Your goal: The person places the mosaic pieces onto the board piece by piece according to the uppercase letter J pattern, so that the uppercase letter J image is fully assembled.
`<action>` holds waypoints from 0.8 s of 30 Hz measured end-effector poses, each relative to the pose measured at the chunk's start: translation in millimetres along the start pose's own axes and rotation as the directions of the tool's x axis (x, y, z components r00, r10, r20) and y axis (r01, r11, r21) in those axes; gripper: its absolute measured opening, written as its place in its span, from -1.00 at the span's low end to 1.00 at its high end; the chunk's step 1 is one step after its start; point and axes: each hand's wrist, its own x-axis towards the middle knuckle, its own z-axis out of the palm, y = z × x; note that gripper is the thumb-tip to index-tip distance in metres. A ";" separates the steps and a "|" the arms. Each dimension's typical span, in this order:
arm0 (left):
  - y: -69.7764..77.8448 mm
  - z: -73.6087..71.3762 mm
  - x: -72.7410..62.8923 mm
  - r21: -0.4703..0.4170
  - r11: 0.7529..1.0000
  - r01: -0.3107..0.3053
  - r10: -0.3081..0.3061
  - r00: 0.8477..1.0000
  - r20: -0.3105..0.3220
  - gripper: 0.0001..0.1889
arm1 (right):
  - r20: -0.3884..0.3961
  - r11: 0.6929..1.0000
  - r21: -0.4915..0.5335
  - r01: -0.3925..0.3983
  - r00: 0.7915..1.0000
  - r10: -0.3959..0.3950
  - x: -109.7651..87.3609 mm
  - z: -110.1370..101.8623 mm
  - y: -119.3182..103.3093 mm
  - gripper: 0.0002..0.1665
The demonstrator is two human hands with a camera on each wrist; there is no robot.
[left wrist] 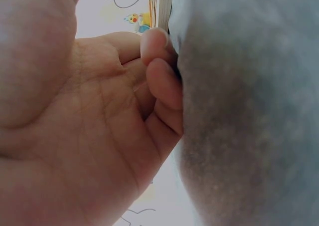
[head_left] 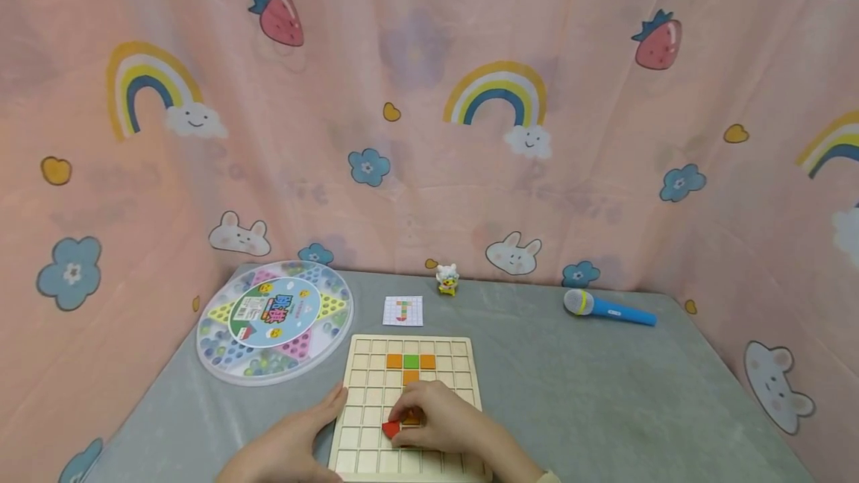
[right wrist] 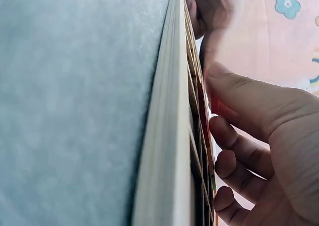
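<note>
A wooden grid board [head_left: 362, 416] lies on the grey table. My right hand [head_left: 436, 416] is over its lower middle, pinching a red piece with a curved edge [head_left: 391, 430] between thumb and fingers; the right wrist view shows the red piece [right wrist: 227, 111] close over the board's face. Orange tiles [head_left: 394, 361] flank a green tile [head_left: 411, 361] in one row, with another orange one below the green. An orange tile [head_left: 412, 418] shows partly beneath my right fingers. My left hand [head_left: 295, 434] rests along the board's left edge, fingers extended and nothing gripped.
Behind the board lies a small pattern card [head_left: 403, 311] with a coloured figure. A round Chinese checkers set [head_left: 275, 323] sits at the left. Further back stands a small toy figure [head_left: 447, 279], and a blue toy microphone [head_left: 611, 309] lies to the right. A pink printed curtain surrounds the table.
</note>
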 end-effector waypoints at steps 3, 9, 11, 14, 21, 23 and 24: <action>0.6 0.0 0.4 0.010 1.000 0.006 -0.006 1.000 -0.003 0.34 | 0.003 1.000 -0.016 -0.003 1.000 0.003 -0.9 1.1 1.0 -0.80; 1.0 0.1 0.1 0.001 1.000 0.009 -0.009 1.000 0.000 0.33 | -0.002 0.999 -0.039 -0.022 1.000 0.022 -2.0 5.5 -1.3 -0.76; 0.9 0.1 -0.3 -0.001 1.000 0.008 -0.008 1.000 0.001 0.33 | -0.008 0.999 -0.043 -0.023 1.000 0.023 -2.6 6.9 -1.5 -0.75; 0.5 -0.1 -0.6 0.001 1.000 -0.001 0.001 1.000 -0.002 0.33 | -0.017 0.999 -0.044 -0.021 1.000 0.020 -3.5 7.9 -0.9 -0.73; -0.5 -1.0 -0.9 0.012 1.000 -0.026 0.026 1.000 -0.008 0.33 | -0.006 0.999 -0.046 0.016 1.000 -0.016 -2.5 9.0 0.1 -0.80; -0.8 -1.4 -0.6 0.011 1.000 -0.028 0.028 1.000 -0.006 0.33 | -0.009 0.999 -0.049 0.016 1.000 -0.017 -1.8 9.8 0.2 -0.83; -1.1 -1.5 -0.3 0.008 1.000 -0.029 0.029 1.000 -0.005 0.32 | -0.012 0.999 -0.050 0.014 1.000 -0.015 -1.5 10.2 0.3 -0.84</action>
